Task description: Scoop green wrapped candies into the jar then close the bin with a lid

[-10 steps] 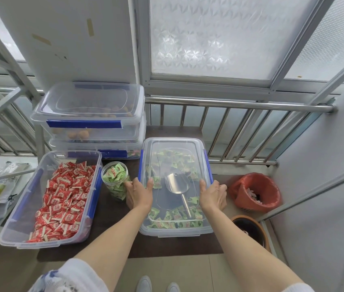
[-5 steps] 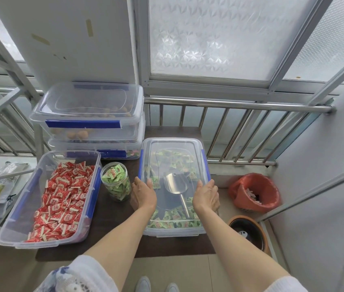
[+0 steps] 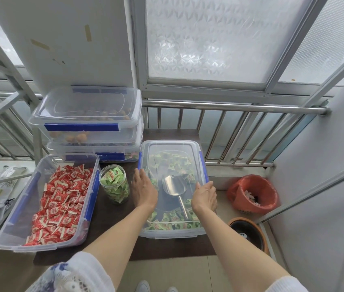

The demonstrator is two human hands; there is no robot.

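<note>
head view, centre frame: both forearms reach forward over a dark table (image 3: 167, 247) to a clear bin (image 3: 172, 233) of green wrapped candies (image 3: 173, 219), its transparent lid (image 3: 172, 150) already seated on top. left hand (image 3: 144, 191) lies flat, fingers extended and together, on the lid's left edge; right hand (image 3: 204, 196) curls, fingers hooked over the right-edge blue latch (image 3: 203, 165). a metal scoop (image 3: 174, 186) lies inside the bin. just left of the left hand stands the jar (image 3: 114, 184), filled with green candies, uncapped. lower left, an open bin of red candies (image 3: 61, 204).
</note>
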